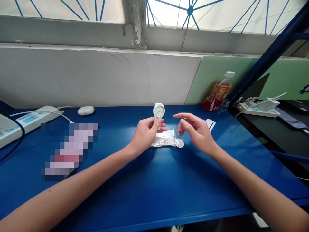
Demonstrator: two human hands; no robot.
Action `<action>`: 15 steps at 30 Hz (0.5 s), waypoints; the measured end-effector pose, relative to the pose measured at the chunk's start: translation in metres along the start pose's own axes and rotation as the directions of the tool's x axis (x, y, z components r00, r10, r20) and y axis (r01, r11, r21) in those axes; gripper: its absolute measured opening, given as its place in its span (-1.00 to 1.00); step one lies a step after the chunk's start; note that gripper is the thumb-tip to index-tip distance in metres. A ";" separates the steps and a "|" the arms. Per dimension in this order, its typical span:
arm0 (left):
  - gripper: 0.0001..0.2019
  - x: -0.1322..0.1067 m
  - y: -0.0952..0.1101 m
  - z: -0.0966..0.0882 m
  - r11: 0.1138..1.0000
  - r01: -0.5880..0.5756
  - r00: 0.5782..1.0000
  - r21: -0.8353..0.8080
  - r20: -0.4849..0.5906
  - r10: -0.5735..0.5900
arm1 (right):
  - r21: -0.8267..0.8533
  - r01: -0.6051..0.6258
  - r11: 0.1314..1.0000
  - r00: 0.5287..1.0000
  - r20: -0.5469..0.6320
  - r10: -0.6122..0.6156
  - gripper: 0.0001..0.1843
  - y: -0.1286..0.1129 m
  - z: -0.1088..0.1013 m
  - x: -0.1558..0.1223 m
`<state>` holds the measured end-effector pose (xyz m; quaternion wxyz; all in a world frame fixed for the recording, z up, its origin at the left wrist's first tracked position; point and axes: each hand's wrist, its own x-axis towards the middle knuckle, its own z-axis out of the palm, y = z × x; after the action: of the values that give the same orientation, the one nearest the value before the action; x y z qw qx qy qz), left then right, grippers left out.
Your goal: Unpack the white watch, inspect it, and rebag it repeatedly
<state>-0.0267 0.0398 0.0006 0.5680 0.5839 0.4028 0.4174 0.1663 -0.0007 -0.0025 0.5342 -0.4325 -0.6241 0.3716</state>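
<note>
A white wristwatch (159,111) with a round pale dial stands upright in my left hand (147,131), its lower strap pinched between thumb and fingers. To the right of it, my right hand (196,130) hovers over the table with its fingers apart and partly curled, holding nothing. Beneath and between the hands lies a clear plastic packet (166,141) with white contents; my left hand hides part of it. A white round piece (179,143) shows at the packet's right end. Behind my right hand, a small white card-like piece (210,124) lies partly covered.
On the blue table (154,187), a white power strip (36,120), a white earbud case (86,110) and a pixelated flat object (72,148) lie to the left. A drink bottle (218,91) leans at the back right, near a blue slanted bar (260,61).
</note>
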 end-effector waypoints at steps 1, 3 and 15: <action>-0.69 -0.001 -0.002 -0.001 0.996 -0.038 0.999 0.075 -0.003 0.038 | -0.026 0.009 1.000 1.000 0.009 -0.009 -0.69 0.001 0.000 -0.003; -0.70 -0.004 -0.004 -0.002 0.954 -0.128 0.992 0.270 0.013 0.129 | -0.051 0.028 0.998 0.999 0.035 -0.026 -0.67 0.002 -0.002 -0.008; -0.66 -0.015 -0.015 -0.004 0.632 -0.452 0.875 0.629 0.176 0.451 | -0.069 0.032 0.997 0.997 -0.068 -0.037 -0.74 0.009 -0.004 -0.011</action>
<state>-0.0350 0.0270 -0.0147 0.2055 0.8265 0.3629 0.3780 0.1717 -0.0083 -0.0140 0.5469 -0.4523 -0.6248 0.3255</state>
